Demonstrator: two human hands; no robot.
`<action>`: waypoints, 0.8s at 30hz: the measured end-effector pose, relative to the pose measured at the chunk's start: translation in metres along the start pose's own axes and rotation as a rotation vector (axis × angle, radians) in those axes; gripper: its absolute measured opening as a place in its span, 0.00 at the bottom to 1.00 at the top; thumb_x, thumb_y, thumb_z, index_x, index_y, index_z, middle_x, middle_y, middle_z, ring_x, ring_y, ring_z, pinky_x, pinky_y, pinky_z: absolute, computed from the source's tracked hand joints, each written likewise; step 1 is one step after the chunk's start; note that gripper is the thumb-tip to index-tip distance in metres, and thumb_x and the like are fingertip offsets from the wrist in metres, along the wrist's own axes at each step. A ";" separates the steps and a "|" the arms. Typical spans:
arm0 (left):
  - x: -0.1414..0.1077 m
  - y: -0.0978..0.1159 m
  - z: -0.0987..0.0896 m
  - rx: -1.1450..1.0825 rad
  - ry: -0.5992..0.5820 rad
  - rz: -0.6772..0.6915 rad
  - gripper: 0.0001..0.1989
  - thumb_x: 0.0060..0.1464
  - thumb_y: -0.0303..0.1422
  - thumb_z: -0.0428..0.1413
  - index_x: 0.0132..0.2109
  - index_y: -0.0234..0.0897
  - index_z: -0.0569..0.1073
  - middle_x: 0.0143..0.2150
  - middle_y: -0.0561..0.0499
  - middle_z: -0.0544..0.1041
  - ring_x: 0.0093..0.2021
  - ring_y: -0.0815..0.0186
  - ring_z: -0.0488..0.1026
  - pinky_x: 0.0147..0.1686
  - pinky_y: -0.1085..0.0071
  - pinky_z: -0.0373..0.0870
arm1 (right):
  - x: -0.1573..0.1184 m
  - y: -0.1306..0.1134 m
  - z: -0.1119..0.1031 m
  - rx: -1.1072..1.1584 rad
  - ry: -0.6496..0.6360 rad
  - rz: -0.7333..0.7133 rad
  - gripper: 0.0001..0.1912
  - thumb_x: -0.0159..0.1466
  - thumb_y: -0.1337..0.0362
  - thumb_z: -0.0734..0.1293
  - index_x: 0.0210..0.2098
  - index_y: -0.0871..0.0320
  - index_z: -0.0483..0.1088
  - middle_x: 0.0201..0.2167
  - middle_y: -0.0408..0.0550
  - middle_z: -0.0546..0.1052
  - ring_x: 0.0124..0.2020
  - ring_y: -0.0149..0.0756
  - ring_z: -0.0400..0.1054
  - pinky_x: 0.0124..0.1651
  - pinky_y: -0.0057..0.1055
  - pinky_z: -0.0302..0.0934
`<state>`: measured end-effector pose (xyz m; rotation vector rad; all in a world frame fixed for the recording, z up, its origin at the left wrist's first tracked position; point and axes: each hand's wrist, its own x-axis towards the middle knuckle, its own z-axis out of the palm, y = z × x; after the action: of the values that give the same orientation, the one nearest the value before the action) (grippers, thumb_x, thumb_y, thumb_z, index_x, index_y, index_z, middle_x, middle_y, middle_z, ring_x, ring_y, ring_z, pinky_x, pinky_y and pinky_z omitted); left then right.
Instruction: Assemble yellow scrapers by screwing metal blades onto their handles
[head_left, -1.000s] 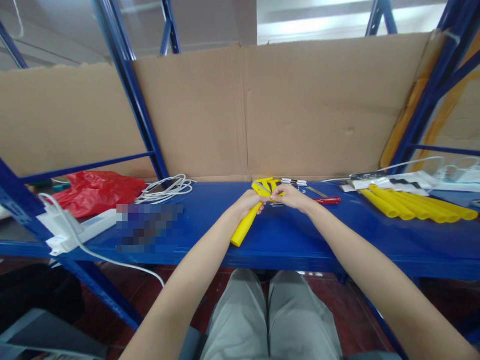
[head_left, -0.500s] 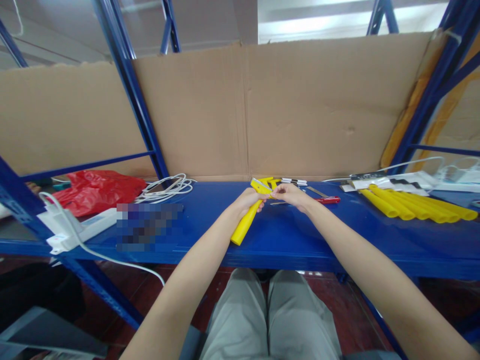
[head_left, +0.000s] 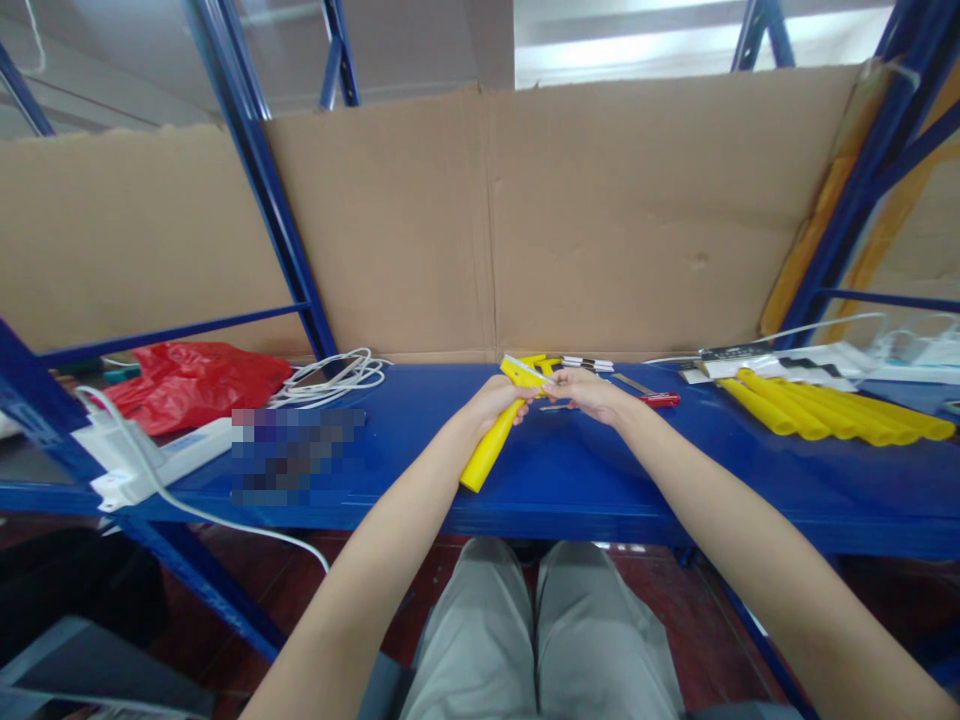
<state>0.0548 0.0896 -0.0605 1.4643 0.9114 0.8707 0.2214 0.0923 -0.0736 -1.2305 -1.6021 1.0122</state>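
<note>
My left hand [head_left: 497, 398] is wrapped around a yellow tool [head_left: 486, 452] with a thick tube-like handle, held at a slant above the blue shelf. Its head, which has a pale metallic strip along the top, sticks out beyond my fingers. At the right end of that head, my right hand [head_left: 589, 393] is closed in a pinch; what lies between its fingertips is too small to make out. Just behind the hands lie more yellow parts [head_left: 549, 364]. A red-handled tool [head_left: 660, 400] and a thin metal strip [head_left: 634, 383] rest right of my right hand.
Several yellow tubes [head_left: 832, 410] lie side by side at the right. Black-and-white markers [head_left: 587, 363] sit near the cardboard wall [head_left: 600, 220]. Leftward are a white cable coil [head_left: 337, 375], a red plastic bag [head_left: 202, 380] and a power strip [head_left: 187, 452]. Blue posts [head_left: 277, 220] frame the shelf.
My right hand has shifted very slightly to the right along the tool's head, its fingers still pinched. My left hand keeps its hold with almost no movement.
</note>
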 end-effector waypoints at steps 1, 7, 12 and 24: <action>0.000 0.000 0.000 -0.003 -0.008 -0.004 0.07 0.49 0.19 0.55 0.28 0.31 0.66 0.17 0.57 0.65 0.13 0.77 0.59 0.15 0.78 0.54 | 0.000 0.000 -0.001 0.001 -0.016 -0.008 0.16 0.44 0.56 0.73 0.25 0.58 0.67 0.23 0.41 0.70 0.28 0.31 0.63 0.30 0.28 0.52; 0.001 -0.001 -0.001 -0.016 -0.035 -0.029 0.05 0.50 0.20 0.54 0.29 0.31 0.66 0.16 0.56 0.65 0.14 0.76 0.60 0.16 0.78 0.55 | -0.001 0.000 -0.001 0.009 -0.049 -0.018 0.16 0.44 0.55 0.72 0.25 0.58 0.65 0.23 0.40 0.69 0.27 0.30 0.61 0.30 0.28 0.49; 0.002 -0.003 -0.002 -0.019 -0.036 -0.031 0.05 0.50 0.21 0.54 0.29 0.31 0.66 0.16 0.56 0.65 0.14 0.76 0.60 0.15 0.78 0.55 | 0.001 0.001 -0.001 0.024 -0.028 0.007 0.14 0.45 0.58 0.73 0.25 0.58 0.67 0.24 0.41 0.71 0.28 0.31 0.63 0.30 0.28 0.50; 0.001 0.002 -0.002 -0.003 0.070 -0.037 0.07 0.51 0.19 0.52 0.27 0.32 0.66 0.14 0.57 0.63 0.12 0.77 0.58 0.14 0.79 0.53 | 0.001 -0.005 -0.007 -0.200 0.166 0.033 0.10 0.63 0.61 0.60 0.39 0.57 0.69 0.44 0.53 0.75 0.42 0.37 0.69 0.40 0.32 0.60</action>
<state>0.0531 0.0914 -0.0583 1.4180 0.9857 0.8999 0.2261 0.0932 -0.0669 -1.4404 -1.5858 0.7610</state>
